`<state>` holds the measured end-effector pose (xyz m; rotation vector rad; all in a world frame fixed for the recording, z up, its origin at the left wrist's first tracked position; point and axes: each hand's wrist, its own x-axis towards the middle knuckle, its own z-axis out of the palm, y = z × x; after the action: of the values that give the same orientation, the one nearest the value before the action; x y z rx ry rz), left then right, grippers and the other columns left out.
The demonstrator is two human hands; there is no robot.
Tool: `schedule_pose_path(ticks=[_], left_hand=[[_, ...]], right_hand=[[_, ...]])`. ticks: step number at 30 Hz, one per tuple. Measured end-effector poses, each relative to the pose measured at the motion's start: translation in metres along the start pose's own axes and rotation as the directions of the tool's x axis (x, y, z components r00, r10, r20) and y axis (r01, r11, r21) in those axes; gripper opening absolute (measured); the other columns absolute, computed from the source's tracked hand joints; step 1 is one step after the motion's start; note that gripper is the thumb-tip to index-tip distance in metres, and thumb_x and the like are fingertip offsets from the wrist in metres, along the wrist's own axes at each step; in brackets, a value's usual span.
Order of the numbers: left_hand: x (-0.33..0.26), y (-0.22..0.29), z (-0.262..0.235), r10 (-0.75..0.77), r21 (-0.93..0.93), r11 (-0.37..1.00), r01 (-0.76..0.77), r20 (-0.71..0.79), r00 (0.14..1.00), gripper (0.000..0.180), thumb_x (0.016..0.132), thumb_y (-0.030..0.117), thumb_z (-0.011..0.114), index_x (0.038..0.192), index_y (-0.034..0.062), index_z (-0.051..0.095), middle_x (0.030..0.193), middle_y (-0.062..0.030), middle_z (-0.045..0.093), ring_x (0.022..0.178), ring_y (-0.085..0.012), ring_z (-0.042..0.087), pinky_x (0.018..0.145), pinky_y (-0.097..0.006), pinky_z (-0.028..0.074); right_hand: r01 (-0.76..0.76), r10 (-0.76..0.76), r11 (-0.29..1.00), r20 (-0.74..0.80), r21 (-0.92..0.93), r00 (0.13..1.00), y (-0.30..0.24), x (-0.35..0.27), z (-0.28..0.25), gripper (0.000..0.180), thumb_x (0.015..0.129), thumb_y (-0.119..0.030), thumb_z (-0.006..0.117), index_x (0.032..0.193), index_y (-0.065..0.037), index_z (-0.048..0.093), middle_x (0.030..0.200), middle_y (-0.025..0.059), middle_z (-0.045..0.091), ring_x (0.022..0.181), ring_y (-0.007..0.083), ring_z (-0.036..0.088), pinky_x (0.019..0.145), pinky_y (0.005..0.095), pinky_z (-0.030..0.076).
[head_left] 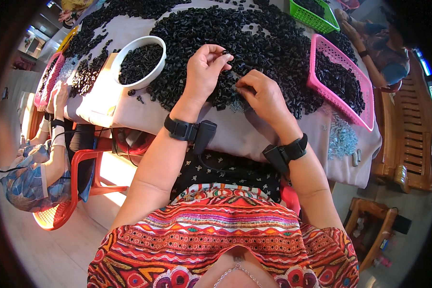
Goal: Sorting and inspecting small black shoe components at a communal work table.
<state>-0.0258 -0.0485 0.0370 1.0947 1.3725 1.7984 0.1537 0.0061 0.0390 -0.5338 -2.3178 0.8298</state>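
Head view: we see both hands at the black pile (254,38).
Left hand (204,72): we pinch one black piece (224,52).
Right hand (260,93): fingers pressed together on pile, just right of left hand.
White bowl (141,60): left of left hand.

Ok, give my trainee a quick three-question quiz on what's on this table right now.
1. True or false: the white bowl is empty.
2. What does the left hand pinch: A a small black part, B a spoon, C a cloth?
3. Which side of the right hand is the pink basket on?

Key: 1 false, it holds black parts. 2 A. 3 The person's right.
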Motion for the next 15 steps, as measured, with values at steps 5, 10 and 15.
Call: schedule_pose_path(ticks=[5, 10, 15], left_hand=[[0.0001, 0.001, 0.002, -0.039, 0.019, 0.999, 0.039, -0.006, 0.999, 0.014, 0.09, 0.004, 0.069, 0.101, -0.0024, 0.064, 0.09, -0.0066, 0.071, 0.075, -0.0104, 0.066, 0.069, -0.023, 0.053], [0.0003, -0.0009, 0.002, -0.017, 0.043, 0.999, 0.017, -0.005, 1.0, 0.015, 0.089, 0.005, 0.07, 0.1, -0.0028, 0.065, 0.088, -0.0051, 0.069, 0.074, -0.0099, 0.065, 0.069, -0.023, 0.053], [0.0009, -0.0017, 0.0004, -0.021, 0.054, 0.998, 0.022, -0.01, 1.0, 0.015, 0.089, 0.005, 0.07, 0.1, -0.0031, 0.065, 0.088, -0.0046, 0.069, 0.074, -0.0101, 0.065, 0.069, -0.023, 0.053]], right_hand=[[0.005, -0.001, 0.998, 0.076, -0.061, 0.997, -0.0048, 0.0008, 0.0017, 0.01, 0.083, -0.01, 0.067, 0.09, -0.004, 0.068, 0.088, 0.0125, 0.061, 0.084, 0.0345, 0.063, 0.071, 0.0417, 0.052], [-0.027, 0.02, 0.989, -0.048, -0.144, 0.999, -0.0017, 0.0003, 0.0008, 0.02, 0.083, -0.007, 0.068, 0.102, -0.006, 0.071, 0.086, 0.0119, 0.059, 0.084, 0.0325, 0.064, 0.072, 0.0406, 0.052], [0.07, -0.08, 0.964, -0.028, -0.255, 0.996, -0.0061, 0.0025, 0.0067, 0.021, 0.083, -0.009, 0.068, 0.104, -0.007, 0.071, 0.09, 0.0112, 0.059, 0.087, 0.0325, 0.063, 0.074, 0.0411, 0.052]])
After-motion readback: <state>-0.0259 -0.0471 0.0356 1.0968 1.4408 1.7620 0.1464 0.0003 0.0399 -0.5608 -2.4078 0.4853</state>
